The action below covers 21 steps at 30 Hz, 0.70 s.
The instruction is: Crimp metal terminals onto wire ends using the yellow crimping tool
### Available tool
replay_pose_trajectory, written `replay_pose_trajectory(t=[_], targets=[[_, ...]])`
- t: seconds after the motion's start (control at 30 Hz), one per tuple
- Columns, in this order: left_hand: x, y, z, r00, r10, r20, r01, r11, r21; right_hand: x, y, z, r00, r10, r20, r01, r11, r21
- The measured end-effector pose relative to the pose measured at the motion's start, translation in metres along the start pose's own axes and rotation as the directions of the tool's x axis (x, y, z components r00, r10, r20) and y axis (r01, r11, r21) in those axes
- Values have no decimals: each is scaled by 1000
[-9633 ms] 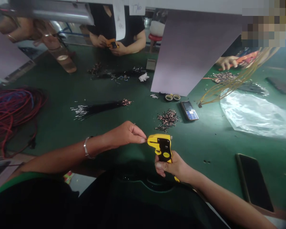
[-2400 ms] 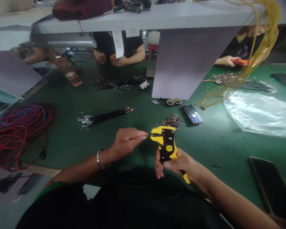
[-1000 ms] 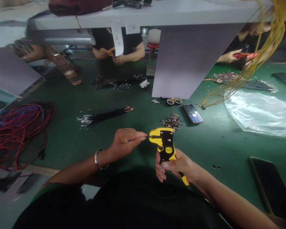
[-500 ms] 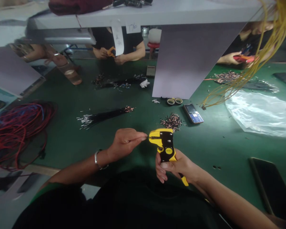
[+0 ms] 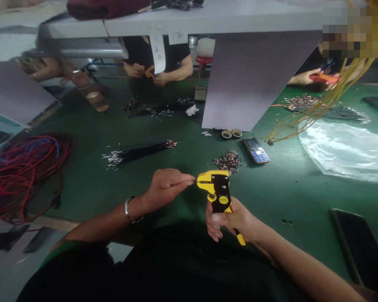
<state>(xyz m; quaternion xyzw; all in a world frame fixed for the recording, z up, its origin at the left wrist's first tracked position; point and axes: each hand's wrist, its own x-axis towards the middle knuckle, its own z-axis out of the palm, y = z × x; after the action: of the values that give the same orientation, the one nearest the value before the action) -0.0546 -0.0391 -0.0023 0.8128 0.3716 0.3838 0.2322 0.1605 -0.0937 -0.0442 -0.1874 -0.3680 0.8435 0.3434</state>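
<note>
My right hand point(image 5: 228, 218) is wrapped round the handles of a yellow and black wire stripper point(image 5: 219, 188), whose jaws point left. Just left of those jaws, my left hand point(image 5: 170, 186) is closed in a pinch, its fingertips almost at the tool's nose. Whatever lies between these fingertips is too small to name. Beyond the tool is a pile of short copper-coloured and dark bits point(image 5: 228, 161). A bundle of black wires point(image 5: 138, 153) with silver ends on the left and copper ends on the right lies behind my left hand.
Red and blue cables point(image 5: 28, 176) are heaped at the left. A keypad phone point(image 5: 256, 150), tape rolls point(image 5: 231, 134) and a plastic bag point(image 5: 349, 151) lie farther back. A dark smartphone point(image 5: 359, 247) is at the right. Yellow wires point(image 5: 321, 109) hang down. People's hands work across the table.
The wire stripper's lower handle has shifted slightly left, nearer my right palm. My left hand stays in its pinch by the jaws.
</note>
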Motion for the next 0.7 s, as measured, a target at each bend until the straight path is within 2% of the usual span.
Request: replay_pose_trajectory(t=[0.13,0.27,0.33,0.43,0.5,0.57,0.7], targets=[[2,3,-2,991,-132,23,134,982,-130,2,0,2,1000,-11,-16,11,1000,-2],[4,1,-4,950,-310,45,309,904,-296,4,2,2,998,-40,-56,40,999,5],[5,-4,-5,911,-406,71,401,832,-384,5,2,1,995,-49,-87,50,999,9],[7,-13,-7,827,-550,119,509,641,-574,7,2,-1,992,-56,-110,57,998,9],[8,-19,-8,800,-580,157,513,524,-680,8,1,-2,990,-63,-127,65,998,14],[8,-23,-9,798,-581,163,490,466,-737,8,-1,-3,987,-72,-147,76,997,21],[4,-32,-12,791,-608,65,428,476,-768,8,-3,-6,982,-80,-168,85,996,24]])
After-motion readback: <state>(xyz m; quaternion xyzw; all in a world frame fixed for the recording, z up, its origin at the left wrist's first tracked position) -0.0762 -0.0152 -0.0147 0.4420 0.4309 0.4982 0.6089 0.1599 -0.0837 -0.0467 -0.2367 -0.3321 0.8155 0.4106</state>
